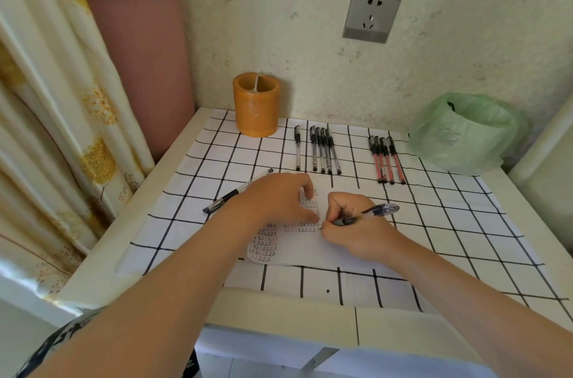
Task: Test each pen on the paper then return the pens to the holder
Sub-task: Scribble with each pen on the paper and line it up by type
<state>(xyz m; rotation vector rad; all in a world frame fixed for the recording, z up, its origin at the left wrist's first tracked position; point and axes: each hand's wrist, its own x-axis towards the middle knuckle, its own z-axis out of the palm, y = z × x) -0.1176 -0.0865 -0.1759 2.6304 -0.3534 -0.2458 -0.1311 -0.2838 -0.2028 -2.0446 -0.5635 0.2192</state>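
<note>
A white sheet of paper (313,249) with rows of small written marks lies in the middle of the table. My right hand (356,227) grips a clear pen with a blue cap (376,211), its tip down on the paper. My left hand (276,198) lies flat on the paper, fingers spread and pressing it. One black pen (237,190) lies slanted just left of my left hand. The orange holder (256,104) stands at the back by the wall. A single black pen (297,146), several black pens (325,149) and several red pens (386,159) lie in rows behind the paper.
A checked cloth (465,216) covers the small white table. A green plastic bag (465,132) sits at the back right corner. A pink roll (145,61) and a curtain (52,98) stand to the left. A wall socket (372,11) is above the pens.
</note>
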